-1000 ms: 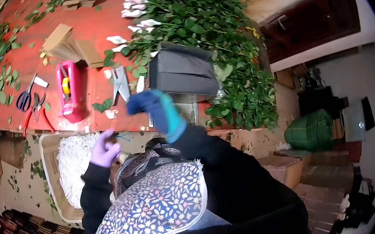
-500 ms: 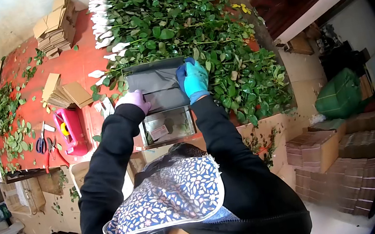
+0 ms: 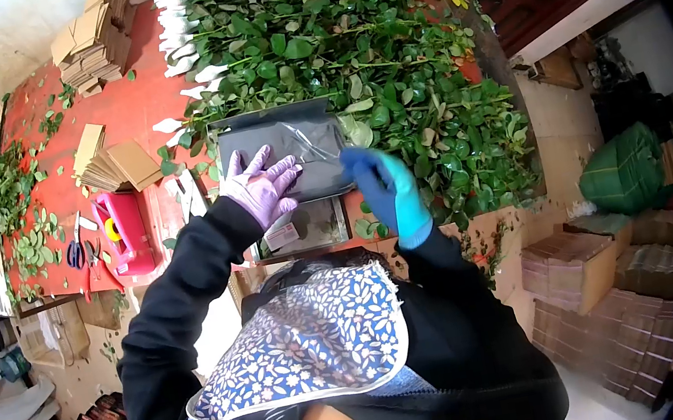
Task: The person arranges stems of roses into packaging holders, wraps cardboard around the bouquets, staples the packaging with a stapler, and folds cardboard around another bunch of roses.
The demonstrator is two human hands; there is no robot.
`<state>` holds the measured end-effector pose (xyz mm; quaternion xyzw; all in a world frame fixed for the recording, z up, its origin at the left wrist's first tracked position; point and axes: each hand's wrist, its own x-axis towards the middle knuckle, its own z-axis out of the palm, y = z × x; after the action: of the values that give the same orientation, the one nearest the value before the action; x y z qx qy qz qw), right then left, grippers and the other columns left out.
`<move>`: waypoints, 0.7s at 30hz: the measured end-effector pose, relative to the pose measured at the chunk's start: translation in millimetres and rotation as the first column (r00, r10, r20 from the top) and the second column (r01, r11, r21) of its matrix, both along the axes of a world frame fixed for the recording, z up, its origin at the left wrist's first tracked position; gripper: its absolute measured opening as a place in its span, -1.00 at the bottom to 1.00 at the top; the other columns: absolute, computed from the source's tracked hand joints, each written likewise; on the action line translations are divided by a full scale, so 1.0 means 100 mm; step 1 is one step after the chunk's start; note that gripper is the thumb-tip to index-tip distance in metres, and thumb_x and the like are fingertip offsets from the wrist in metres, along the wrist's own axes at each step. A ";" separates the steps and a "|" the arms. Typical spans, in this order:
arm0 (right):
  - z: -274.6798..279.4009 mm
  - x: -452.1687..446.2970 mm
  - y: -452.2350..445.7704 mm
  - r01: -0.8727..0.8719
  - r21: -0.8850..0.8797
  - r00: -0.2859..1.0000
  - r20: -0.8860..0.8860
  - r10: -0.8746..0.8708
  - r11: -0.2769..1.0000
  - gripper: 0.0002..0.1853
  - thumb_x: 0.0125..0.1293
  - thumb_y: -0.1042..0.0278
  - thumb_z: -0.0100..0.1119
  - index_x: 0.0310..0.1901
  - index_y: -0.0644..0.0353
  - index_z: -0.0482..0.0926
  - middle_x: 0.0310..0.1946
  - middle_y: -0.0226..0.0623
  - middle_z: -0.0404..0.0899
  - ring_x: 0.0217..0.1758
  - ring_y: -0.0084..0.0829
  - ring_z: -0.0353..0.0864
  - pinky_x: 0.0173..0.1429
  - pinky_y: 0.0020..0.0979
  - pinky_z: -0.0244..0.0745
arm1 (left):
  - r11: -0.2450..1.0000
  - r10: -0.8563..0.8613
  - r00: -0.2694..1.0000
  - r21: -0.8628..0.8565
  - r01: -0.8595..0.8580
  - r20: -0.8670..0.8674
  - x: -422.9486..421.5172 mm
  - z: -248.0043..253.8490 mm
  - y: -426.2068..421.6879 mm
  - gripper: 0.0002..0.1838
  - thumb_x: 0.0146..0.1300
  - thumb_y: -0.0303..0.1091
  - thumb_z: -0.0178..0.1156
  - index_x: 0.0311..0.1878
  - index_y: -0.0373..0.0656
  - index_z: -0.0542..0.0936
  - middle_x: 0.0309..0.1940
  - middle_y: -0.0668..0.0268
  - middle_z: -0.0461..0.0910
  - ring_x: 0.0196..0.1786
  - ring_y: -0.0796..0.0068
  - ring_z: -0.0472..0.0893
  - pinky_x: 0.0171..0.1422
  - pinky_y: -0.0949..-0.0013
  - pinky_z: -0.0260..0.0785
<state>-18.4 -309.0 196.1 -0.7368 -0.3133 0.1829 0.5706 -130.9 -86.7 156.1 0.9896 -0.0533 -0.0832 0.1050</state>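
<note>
My left hand point(image 3: 262, 185), in a light purple glove, lies with spread fingers on a dark grey sheet point(image 3: 320, 175). The sheet has a shiny crease and covers the top of a glass-and-metal stand point(image 3: 344, 219). Beside the sheet's right edge is my right hand point(image 3: 396, 199), in a blue and teal glove. Motion smears its fingers, so I cannot tell whether they grip the edge. A small pale box with print point(image 3: 280, 237) shows inside the stand, below the sheet.
Leafy stems point(image 3: 420, 123) with white-wrapped heads point(image 3: 177, 31) cover the table's back and right. To the left on the red tabletop point(image 3: 143, 109) are cardboard pieces point(image 3: 132, 163), a pink tape dispenser point(image 3: 125, 234), scissors point(image 3: 75, 249) and red-handled pliers point(image 3: 99, 270). Cardboard stacks point(image 3: 617, 322) stand at right.
My left hand has gone from gripping the sheet's left edge to lying spread on it. My right hand has moved down and right from the upper right corner. The sheet looks flatter.
</note>
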 end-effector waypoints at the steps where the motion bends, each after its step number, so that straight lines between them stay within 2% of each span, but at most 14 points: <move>1: -0.10 -0.09 -0.06 -0.024 0.022 0.994 -0.110 0.026 0.999 -0.77 0.42 0.54 0.05 0.04 0.34 0.57 -0.23 -0.36 0.62 -0.19 -0.59 0.58 -0.06 -0.53 0.49 | 0.998 -0.006 1.000 -0.055 0.005 -0.020 0.00 -0.01 0.05 -0.40 0.34 0.02 0.08 0.43 0.14 0.33 0.46 0.42 0.27 0.53 0.08 0.14 0.51 -0.31 -0.13; 4: -0.34 -0.32 -0.24 -0.090 0.056 0.911 -0.399 0.105 0.994 -0.78 0.44 0.51 0.04 0.04 0.34 0.56 -0.22 -0.35 0.63 -0.19 -0.57 0.59 -0.05 -0.51 0.51 | 0.957 -0.039 0.998 -0.284 0.053 0.057 -0.03 0.15 0.22 -0.51 0.37 -0.04 0.05 0.31 0.05 0.46 0.32 0.28 0.45 0.50 0.04 0.20 0.51 -0.21 -0.02; 5: -0.47 -0.28 -0.35 -0.252 -0.005 0.874 -0.430 0.226 0.968 -0.72 0.48 0.41 0.03 0.10 0.39 0.53 -0.09 -0.27 0.63 -0.07 -0.52 0.60 0.10 -0.49 0.51 | 0.951 -0.019 0.988 -0.303 0.066 0.155 -0.05 0.11 0.22 -0.51 0.36 -0.02 0.04 0.28 0.00 0.47 0.27 0.20 0.48 0.49 0.02 0.22 0.53 -0.12 0.00; 6: -0.62 -0.27 -0.41 -0.233 0.006 0.876 -0.434 0.213 0.972 -0.72 0.48 0.41 0.03 0.10 0.39 0.53 -0.09 -0.27 0.63 -0.07 -0.52 0.60 0.10 -0.49 0.51 | 0.934 -0.021 0.986 -0.348 0.078 0.166 -0.05 0.08 0.21 -0.43 0.34 0.04 0.06 0.33 -0.02 0.42 0.34 0.16 0.41 0.50 0.01 0.20 0.54 -0.09 -0.01; 8: -0.71 -0.28 -0.47 -0.425 -0.067 0.541 -0.819 0.194 0.902 -0.67 0.48 0.32 0.06 0.11 0.41 0.51 -0.09 -0.23 0.63 -0.08 -0.47 0.62 0.12 -0.45 0.52 | 0.961 -0.059 0.963 -0.247 0.126 0.263 0.09 0.15 0.08 -0.31 0.30 0.14 0.07 0.40 -0.05 0.33 0.42 0.16 0.29 0.52 0.01 0.16 0.56 -0.09 -0.05; 9: -0.69 -0.28 -0.52 -0.355 0.061 0.429 -0.876 0.220 0.933 -0.64 0.49 0.25 0.06 0.09 0.41 0.52 -0.10 -0.20 0.63 -0.08 -0.45 0.63 0.11 -0.42 0.53 | 0.968 -0.078 0.966 -0.213 0.133 0.247 0.18 0.13 0.01 -0.19 0.26 0.23 0.08 0.46 -0.04 0.25 0.49 0.18 0.18 0.54 0.02 0.11 0.57 -0.07 -0.08; 10: -1.04 -0.26 -0.59 -0.341 -0.007 0.470 -0.867 0.164 0.940 -0.62 0.52 0.29 -0.05 0.23 0.34 0.40 0.04 -0.19 0.56 0.04 -0.44 0.59 0.16 -0.43 0.50 | 0.976 -0.100 0.963 -0.162 0.144 0.252 0.32 0.05 -0.07 -0.17 0.24 0.29 0.05 0.45 -0.05 0.27 0.47 0.18 0.21 0.54 0.05 0.12 0.56 -0.08 -0.07; 11: -1.66 -0.21 -0.67 -0.267 0.131 0.563 -0.783 0.265 0.955 -0.68 0.46 0.32 0.05 0.13 0.33 0.48 0.07 -0.18 0.54 0.09 -0.38 0.56 0.18 -0.39 0.49 | 0.982 -0.116 0.980 -0.127 0.138 0.164 0.41 0.05 -0.12 -0.18 0.24 0.30 0.05 0.43 -0.05 0.28 0.45 0.18 0.24 0.53 0.05 0.14 0.54 -0.10 -0.05; 12: -1.66 -0.24 -0.69 -0.121 0.187 0.582 -0.782 0.222 0.975 -0.63 0.47 0.35 -0.03 0.24 0.26 0.36 0.16 -0.14 0.45 0.21 -0.32 0.47 0.27 -0.35 0.41 | 0.985 -0.142 0.987 -0.089 0.149 0.080 0.53 0.07 -0.19 -0.18 0.24 0.31 0.05 0.42 -0.05 0.30 0.43 0.18 0.28 0.51 0.05 0.17 0.53 -0.12 -0.03; 14: -1.62 -0.30 -0.70 0.151 0.312 0.623 -0.767 0.155 0.938 -0.47 0.49 0.40 -0.18 0.47 0.14 0.12 0.34 -0.07 0.27 0.45 -0.18 0.29 0.47 -0.29 0.25 | 0.964 -0.084 0.992 -0.244 0.104 0.089 0.57 0.22 -0.19 -0.32 0.25 0.21 0.11 0.32 -0.02 0.42 0.28 0.19 0.44 0.42 0.01 0.29 0.48 -0.15 0.04; 16: -1.73 -0.37 -0.61 0.275 0.350 0.581 -0.803 0.136 0.895 -0.43 0.46 0.29 -0.13 0.47 0.08 0.09 0.35 -0.07 0.25 0.43 -0.13 0.28 0.48 -0.15 0.20 | 0.800 -0.082 0.983 -0.577 0.163 0.164 0.51 0.42 -0.06 -0.51 0.24 -0.03 0.13 0.13 -0.16 0.52 0.02 0.09 0.59 0.15 -0.06 0.51 0.30 0.04 0.30; 18: -2.07 -0.48 -0.48 0.437 0.418 0.458 -0.865 0.203 0.796 -0.35 0.41 0.07 -0.03 0.47 -0.04 0.05 0.37 -0.08 0.19 0.39 -0.04 0.26 0.51 0.14 0.08 | 0.815 0.105 0.926 -0.566 0.129 0.363 0.21 0.43 0.08 -0.68 0.15 -0.29 0.25 -0.09 -0.28 0.57 -0.13 0.03 0.60 -0.10 -0.03 0.59 0.02 0.13 0.45; 20: -2.25 -0.46 -0.42 0.550 0.453 0.455 -0.867 0.203 0.702 -0.22 0.25 -0.22 0.11 0.40 -0.06 0.13 0.29 -0.15 0.27 0.30 -0.07 0.32 0.48 0.09 0.15 | 0.835 0.341 0.854 -0.543 -0.083 0.394 -0.17 0.26 0.22 -0.76 0.11 -0.43 0.25 -0.14 -0.29 0.56 -0.22 0.05 0.60 -0.19 0.10 0.62 -0.03 0.23 0.46; 21: -2.29 -0.41 -0.45 0.556 0.431 0.415 -0.885 0.212 0.711 -0.26 0.28 -0.22 0.08 0.39 -0.07 0.15 0.27 -0.16 0.30 0.27 -0.08 0.36 0.47 0.09 0.18 | 0.739 0.520 0.800 -0.627 -0.246 0.300 -0.37 0.06 0.26 -0.78 0.13 -0.43 0.26 -0.16 -0.29 0.56 -0.25 0.13 0.59 -0.22 0.22 0.62 -0.05 0.28 0.46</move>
<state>-59.2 -353.7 -32.8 -0.2906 0.0813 0.3500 0.8868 -168.3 -60.3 162.6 0.8931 0.1129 0.1951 0.3892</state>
